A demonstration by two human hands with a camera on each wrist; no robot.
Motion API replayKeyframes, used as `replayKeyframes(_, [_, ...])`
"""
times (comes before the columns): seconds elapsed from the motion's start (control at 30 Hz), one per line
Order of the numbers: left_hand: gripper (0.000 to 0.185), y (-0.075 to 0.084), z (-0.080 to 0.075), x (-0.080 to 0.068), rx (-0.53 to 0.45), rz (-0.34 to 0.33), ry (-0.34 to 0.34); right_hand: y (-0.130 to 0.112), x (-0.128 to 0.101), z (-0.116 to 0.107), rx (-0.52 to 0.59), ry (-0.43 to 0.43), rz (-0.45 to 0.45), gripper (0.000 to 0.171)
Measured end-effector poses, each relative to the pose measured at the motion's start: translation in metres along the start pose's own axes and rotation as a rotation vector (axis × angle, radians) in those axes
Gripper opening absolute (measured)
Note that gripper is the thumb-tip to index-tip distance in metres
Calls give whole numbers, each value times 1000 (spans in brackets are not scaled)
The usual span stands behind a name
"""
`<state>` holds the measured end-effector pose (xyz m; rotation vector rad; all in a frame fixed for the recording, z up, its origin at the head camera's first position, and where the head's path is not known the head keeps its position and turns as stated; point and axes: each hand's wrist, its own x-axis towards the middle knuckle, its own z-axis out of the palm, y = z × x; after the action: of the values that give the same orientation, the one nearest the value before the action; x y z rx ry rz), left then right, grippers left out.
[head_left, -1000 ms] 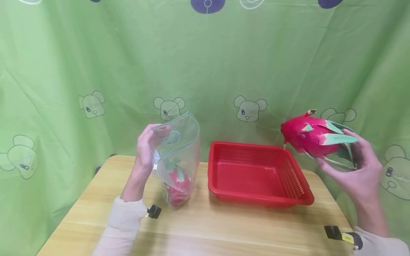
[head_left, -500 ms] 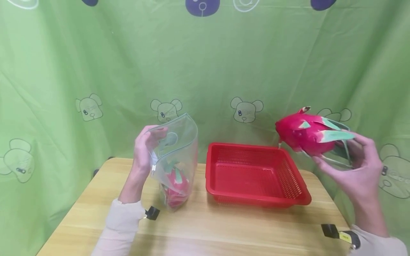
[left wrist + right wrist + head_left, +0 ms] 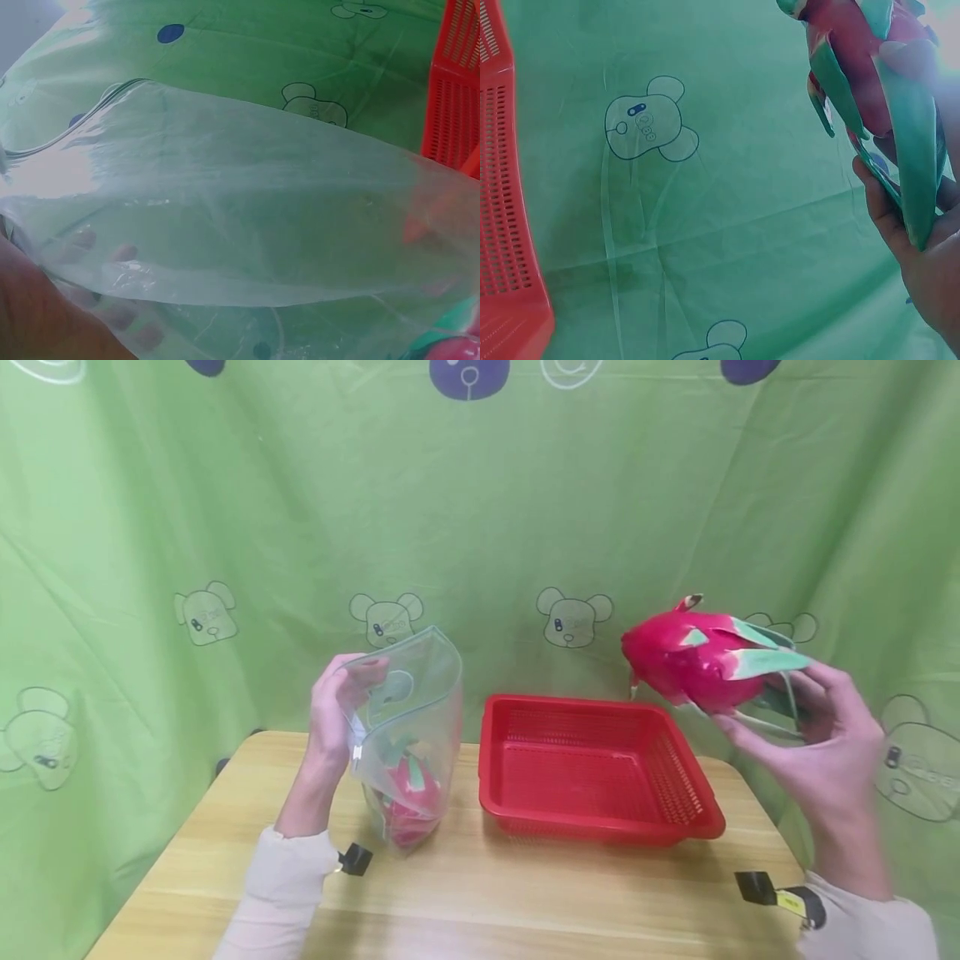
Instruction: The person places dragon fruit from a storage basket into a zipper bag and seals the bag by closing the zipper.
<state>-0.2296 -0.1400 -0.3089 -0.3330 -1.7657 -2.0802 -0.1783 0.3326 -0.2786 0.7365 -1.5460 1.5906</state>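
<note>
In the head view my left hand holds the upper side of a clear zip bag, whose mouth gapes wide. A dragon fruit lies in the bottom of that bag, seen through the plastic. The left wrist view shows the bag's film close up, fingertips showing through it. On the right, my right hand grips a second dragon fruit by its leafy end, up in the air over the basket's right side. Its green leaves lie along the palm in the right wrist view.
A red plastic basket with slotted walls stands on the wooden table between the two hands; no fruit shows in it. Behind the table hangs a green curtain with bear prints.
The right hand has carried its dragon fruit left and slightly up. The left hand keeps its hold on the bag. The whole head view has shifted slightly.
</note>
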Motion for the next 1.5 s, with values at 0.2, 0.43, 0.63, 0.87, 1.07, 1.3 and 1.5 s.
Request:
replayKeyframes(0.2, [43, 0, 1, 0, -2, -1, -5, -4, 2, 11, -45, -36, -10, 77])
replayKeyframes(0.43, [41, 0, 1, -2, -27, 2, 5, -6, 7, 18, -167, -59, 12, 78])
replayKeyframes(0.63, [40, -1, 1, -2, -31, 0, 2, -4, 9, 22, -276, -78, 22, 81])
replayKeyframes(0.87, [41, -1, 3, -3, -40, -1, 1, -1, 14, 25, -406, -122, 17, 85])
replayKeyframes(1.07, [42, -1, 3, -3, -26, 4, 0, -2, 19, 30, -429, -153, 9, 86])
replayKeyframes(1.3, [43, -1, 3, -3, -9, -2, -6, -4, 25, 38, -458, -190, 6, 88])
replayKeyframes(1.5, [44, 1, 4, -3, 13, -19, -8, -6, 30, 50, -470, -226, -6, 89])
